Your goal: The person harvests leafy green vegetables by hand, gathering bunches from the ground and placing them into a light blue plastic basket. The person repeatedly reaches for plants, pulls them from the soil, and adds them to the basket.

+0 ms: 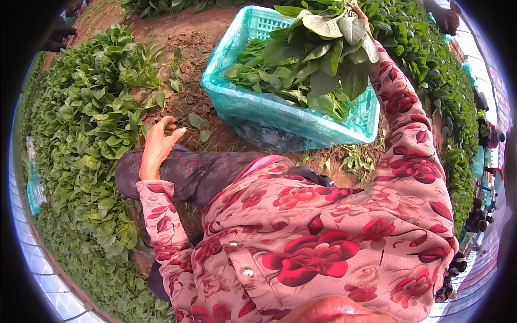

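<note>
My right hand (360, 17), at the top edge and partly cut off by it, grips a bunch of spinach (323, 48) by the stem end. Its broad leaves hang down over a turquoise plastic crate (264, 99). Inside the crate, more cut spinach (258, 72) lies with its pale stems showing, partly covered by the hanging bunch. Thin plastic film covers parts of the crate's rim and near side. My left hand (158, 141) is above my bent knee beside the spinach bed, thumb apart from loosely curled fingers, with nothing visible in it.
Dense spinach plants (85, 121) grow along the left; another planted strip (420, 80) runs along the right. Bare brown soil (181, 44) with loose leaves lies between. Several people (478, 218) and turquoise crates stand at the far right. Another crate (35, 189) is at the left edge.
</note>
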The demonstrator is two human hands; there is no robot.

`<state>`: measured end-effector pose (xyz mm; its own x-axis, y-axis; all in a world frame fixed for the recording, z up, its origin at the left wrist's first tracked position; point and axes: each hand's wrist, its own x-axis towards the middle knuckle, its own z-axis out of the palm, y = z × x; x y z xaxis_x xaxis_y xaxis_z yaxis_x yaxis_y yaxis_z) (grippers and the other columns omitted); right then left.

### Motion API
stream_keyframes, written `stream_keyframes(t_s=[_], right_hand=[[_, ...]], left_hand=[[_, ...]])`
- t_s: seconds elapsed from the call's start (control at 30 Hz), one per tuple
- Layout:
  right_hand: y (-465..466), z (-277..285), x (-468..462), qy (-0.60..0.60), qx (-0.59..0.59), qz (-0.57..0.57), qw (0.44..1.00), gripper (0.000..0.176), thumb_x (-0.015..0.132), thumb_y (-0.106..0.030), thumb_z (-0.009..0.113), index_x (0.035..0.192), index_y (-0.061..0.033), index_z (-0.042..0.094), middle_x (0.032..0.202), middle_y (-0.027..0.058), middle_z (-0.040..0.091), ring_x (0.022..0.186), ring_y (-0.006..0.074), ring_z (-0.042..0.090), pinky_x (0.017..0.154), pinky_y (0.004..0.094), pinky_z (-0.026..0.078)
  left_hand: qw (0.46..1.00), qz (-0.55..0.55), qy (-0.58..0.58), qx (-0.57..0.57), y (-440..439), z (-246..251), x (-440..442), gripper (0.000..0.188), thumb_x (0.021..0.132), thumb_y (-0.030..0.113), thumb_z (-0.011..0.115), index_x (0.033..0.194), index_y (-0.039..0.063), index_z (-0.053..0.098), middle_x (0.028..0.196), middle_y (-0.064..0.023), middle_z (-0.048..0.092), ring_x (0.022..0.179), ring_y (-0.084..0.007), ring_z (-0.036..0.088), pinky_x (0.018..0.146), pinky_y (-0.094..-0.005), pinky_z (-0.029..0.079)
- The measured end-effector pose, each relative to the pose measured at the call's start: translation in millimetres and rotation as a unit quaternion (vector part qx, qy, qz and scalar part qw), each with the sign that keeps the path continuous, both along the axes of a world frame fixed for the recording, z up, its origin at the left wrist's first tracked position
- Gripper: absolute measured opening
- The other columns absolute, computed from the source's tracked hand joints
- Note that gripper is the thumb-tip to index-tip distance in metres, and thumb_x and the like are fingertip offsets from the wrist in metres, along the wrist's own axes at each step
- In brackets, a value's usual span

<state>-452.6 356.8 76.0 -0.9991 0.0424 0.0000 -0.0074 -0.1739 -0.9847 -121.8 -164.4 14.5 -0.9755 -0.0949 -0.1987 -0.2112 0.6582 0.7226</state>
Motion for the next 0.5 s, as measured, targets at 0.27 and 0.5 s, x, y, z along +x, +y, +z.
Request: stream_keyframes(t_s=[0.27, 0.5], right_hand=[[-131, 163, 1, 0.129, 0.435, 0.206, 0.867, 0.047, 0.067, -0.024, 0.074, 0.106, -0.0029, 0.058, 0.099, 0.0122, 0.062, 0.086, 0.0217, 0.059, 0.076, 0.0327, 0.048], [-213, 41, -12, 0.050, 0.599, 0.530, 0.599, 0.061, 0.063, -0.019, 0.074, 0.117, -0.0026, 0.050, 0.106, 0.0139, 0.061, 0.089, 0.0243, 0.061, 0.082, 0.0316, 0.048]], left_hand=[[0.999, 0.043, -0.015, 0.016, 7, 12, 9, 0.049, 0.077, 0.029, 0.071, 0.114, -0.002, 0.058, 0.100, -0.0148, 0.064, 0.091, -0.0232, 0.062, 0.080, -0.0335, 0.048], [0.997, 0.072, 0.011, -0.027, -2, 16, 28, 0.049, 0.076, 0.029, 0.071, 0.113, -0.001, 0.058, 0.099, -0.0173, 0.065, 0.094, -0.0294, 0.063, 0.082, -0.0367, 0.047]])
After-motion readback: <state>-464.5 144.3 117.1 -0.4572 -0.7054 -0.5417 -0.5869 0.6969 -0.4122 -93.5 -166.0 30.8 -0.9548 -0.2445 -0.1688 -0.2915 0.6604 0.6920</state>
